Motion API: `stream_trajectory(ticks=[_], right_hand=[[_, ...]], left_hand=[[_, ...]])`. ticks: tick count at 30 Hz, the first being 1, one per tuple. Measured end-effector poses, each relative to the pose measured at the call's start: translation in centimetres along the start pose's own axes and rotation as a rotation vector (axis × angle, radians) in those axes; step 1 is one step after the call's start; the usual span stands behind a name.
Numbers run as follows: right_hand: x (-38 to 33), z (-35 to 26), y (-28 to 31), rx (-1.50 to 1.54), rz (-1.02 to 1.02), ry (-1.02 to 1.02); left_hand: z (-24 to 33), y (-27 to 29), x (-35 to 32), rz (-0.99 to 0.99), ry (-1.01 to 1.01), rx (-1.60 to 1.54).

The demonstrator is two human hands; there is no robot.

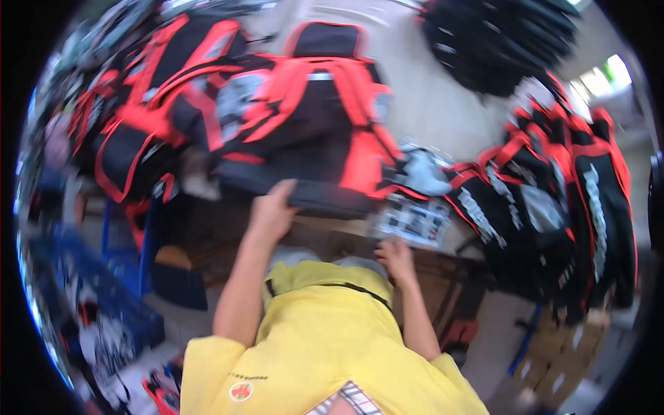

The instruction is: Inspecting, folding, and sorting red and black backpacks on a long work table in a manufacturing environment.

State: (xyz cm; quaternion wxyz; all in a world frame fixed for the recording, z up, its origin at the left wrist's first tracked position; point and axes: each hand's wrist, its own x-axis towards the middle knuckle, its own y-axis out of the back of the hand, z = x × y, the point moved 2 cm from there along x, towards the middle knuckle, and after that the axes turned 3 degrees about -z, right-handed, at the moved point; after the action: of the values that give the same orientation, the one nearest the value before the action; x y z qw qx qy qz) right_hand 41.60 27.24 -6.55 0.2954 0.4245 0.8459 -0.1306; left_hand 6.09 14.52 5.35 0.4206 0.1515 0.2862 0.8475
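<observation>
A black and red backpack (315, 131) lies on the table with its red shoulder straps facing up. My left hand (273, 209) is closed on its near bottom edge, the thumb on top and the other fingers hidden. To the right of the backpack lies a flat sheet or packet (415, 220) with dark squares on a pale ground. At its near edge is my right hand (396, 257), fingers partly bent. Blur hides whether it grips the sheet or only touches it. A crumpled pale grey-blue piece (425, 173) sits just beyond the sheet.
More black and red backpacks (138, 131) crowd the left side. Several black and red bags (546, 200) stand at the right. A dark heap (498, 41) lies at the far right of the pale table (415, 97). Cardboard boxes (560, 353) and a blue crate (114, 304) stand lower down.
</observation>
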Motion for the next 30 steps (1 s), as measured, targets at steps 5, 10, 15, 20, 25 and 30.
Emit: stream_trajectory(ticks=[5,10,15,20,25,30], right_hand=[[0.8,-7.8,0.2,0.324,0.218,0.110],[4.6,-3.9,0.1,-0.055,0.278,-0.032],[4.9,-4.6,-0.9,-0.105,0.362,-0.098],[0.1,-16.1,-7.1,-1.435,0.532,-0.113],[0.5,-25.8,-23.9,-0.965,0.260,0.483],[4.7,-25.3,-36.6,-1.345,-0.164,0.796]], left_hand=[[0.3,-5.4,-5.0,-0.064,0.622,-1.192],[-7.4,-3.8,-8.3,-0.063,0.876,-0.971],[-8.8,1.5,-8.4,0.072,0.804,-0.865],[-11.1,11.7,-5.5,-0.370,0.689,-0.260],[-10.4,20.5,2.4,-0.624,0.517,-0.386],[-9.9,18.7,10.6,-0.187,-0.545,-0.070]])
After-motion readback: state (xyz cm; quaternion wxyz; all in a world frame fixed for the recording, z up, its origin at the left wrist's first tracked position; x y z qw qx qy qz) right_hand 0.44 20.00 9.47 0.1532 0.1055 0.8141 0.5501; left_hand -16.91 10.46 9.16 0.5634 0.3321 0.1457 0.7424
